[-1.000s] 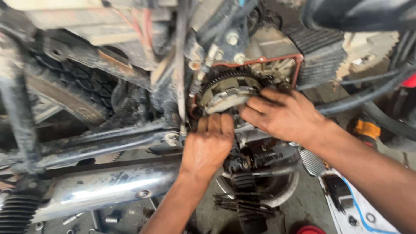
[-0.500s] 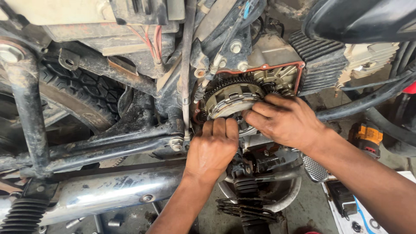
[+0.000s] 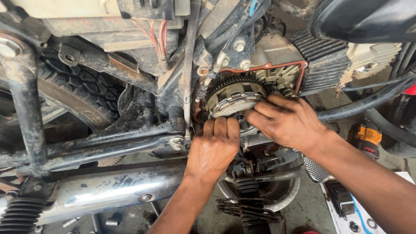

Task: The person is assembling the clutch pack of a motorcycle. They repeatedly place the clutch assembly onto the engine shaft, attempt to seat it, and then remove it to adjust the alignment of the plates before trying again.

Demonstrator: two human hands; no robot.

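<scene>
A round toothed clutch assembly (image 3: 232,97) sits in the open side of a motorcycle engine (image 3: 277,56), ringed by a red gasket line. My left hand (image 3: 214,147) reaches up from below, fingers curled under the clutch's lower edge. My right hand (image 3: 288,121) comes in from the right, its fingertips pressed on the clutch's lower right face. Both hands are greasy and touch the clutch. What lies under the fingers is hidden.
A chrome exhaust pipe (image 3: 112,190) runs along the lower left. Black frame tubes (image 3: 99,145) and the rear tyre (image 3: 82,93) stand at left. A metal bowl with clutch plates (image 3: 255,203) lies on the floor below. An orange power tool (image 3: 366,136) sits at right, and black cables (image 3: 368,102) cross there.
The view has shifted slightly, so the engine sits a bit lower. Both hands have stayed on the clutch, the right fingers shifting a little over its lower face.
</scene>
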